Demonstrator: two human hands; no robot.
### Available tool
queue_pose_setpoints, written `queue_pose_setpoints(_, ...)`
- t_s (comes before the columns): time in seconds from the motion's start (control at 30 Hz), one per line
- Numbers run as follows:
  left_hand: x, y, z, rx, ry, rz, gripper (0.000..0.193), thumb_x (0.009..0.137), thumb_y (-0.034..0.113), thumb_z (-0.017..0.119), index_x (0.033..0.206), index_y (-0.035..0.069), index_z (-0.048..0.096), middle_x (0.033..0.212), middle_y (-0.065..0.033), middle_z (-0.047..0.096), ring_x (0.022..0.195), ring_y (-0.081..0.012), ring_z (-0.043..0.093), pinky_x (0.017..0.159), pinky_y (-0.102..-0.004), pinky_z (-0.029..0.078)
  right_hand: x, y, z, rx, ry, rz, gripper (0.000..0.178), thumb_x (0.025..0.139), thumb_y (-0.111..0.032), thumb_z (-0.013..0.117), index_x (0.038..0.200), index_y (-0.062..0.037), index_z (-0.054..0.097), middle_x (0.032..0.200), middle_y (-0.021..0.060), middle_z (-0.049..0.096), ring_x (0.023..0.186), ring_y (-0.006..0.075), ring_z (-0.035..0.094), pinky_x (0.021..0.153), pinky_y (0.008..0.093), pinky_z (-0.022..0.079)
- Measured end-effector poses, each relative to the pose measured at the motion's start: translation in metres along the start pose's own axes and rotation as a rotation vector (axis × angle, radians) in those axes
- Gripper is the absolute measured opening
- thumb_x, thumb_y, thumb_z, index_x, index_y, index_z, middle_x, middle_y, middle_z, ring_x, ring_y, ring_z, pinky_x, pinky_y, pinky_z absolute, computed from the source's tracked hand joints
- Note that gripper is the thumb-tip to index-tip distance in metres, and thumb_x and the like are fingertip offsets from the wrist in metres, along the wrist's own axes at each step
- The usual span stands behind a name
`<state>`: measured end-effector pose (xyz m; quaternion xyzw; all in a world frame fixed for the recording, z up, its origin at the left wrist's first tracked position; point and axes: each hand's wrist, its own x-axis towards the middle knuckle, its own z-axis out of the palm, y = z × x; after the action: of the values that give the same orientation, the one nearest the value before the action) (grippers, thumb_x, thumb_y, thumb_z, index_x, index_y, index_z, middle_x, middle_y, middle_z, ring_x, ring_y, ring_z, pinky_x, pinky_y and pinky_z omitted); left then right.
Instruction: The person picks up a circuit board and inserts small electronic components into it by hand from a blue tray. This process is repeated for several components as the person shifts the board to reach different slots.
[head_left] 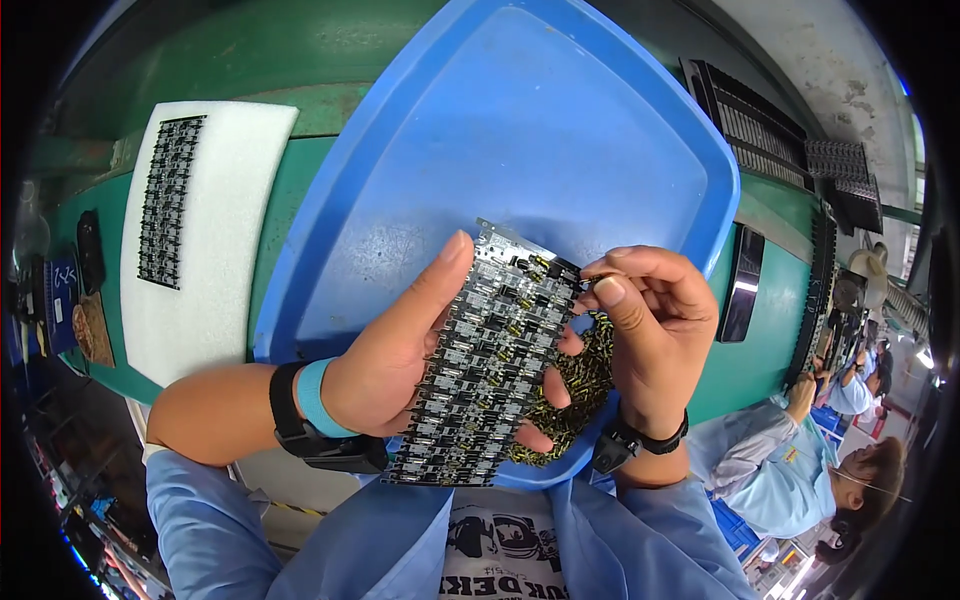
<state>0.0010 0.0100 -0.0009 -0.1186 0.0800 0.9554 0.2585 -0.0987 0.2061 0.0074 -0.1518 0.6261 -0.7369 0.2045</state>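
My left hand (385, 345) grips a circuit board panel (490, 345) from its left side, thumb along the edge and fingertips showing past the right edge. Rows of small black, silver and yellow parts cover the panel, which is tilted above a blue tray (480, 130). At the panel's upper right corner my right hand (655, 325) is closed in a pinch of thumb and forefinger. A tiny dark thing shows at those fingertips, too small to make out. Beneath the hands, a heap of small yellow-and-black components (575, 400) lies in the near right part of the tray.
On the green table (745, 370), a white foam sheet (215, 220) at left bears another circuit board panel (172, 200). Right of the tray lies a dark phone (741, 285). Black slotted racks (755, 130) stand at the far right. A co-worker in blue (780, 480) sits at right.
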Motion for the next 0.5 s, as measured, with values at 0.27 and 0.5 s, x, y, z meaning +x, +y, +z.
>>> queue_pose_setpoints(0.27,-0.0005,0.0003,-0.0047,0.037,0.032,-0.012,0.093,0.105,0.079,0.022,0.157,0.005,0.044,0.137,-0.0205,0.062,0.112,-0.0353,0.070,0.095,-0.0628,0.062,0.0008,0.0014,0.0014,-0.013,0.018,0.020,0.025,0.097,0.002,0.073,0.121,0.0040,0.067,0.103,0.0149,0.076,0.086,0.0178,0.071,0.079,0.0317,0.060)
queue_pose_setpoints(0.5,-0.0006,0.0012,-0.0035,0.063,0.055,0.002,0.091,0.106,0.078,0.022,0.156,0.005,0.046,0.137,-0.0205,0.062,0.111,-0.0357,0.070,0.094,-0.0631,0.062,0.0032,0.0027,0.0033,0.074,-0.052,0.006,0.036,0.096,0.010,0.073,0.129,0.0038,0.062,0.107,0.0151,0.075,0.086,0.0151,0.071,0.074,0.0275,0.060)
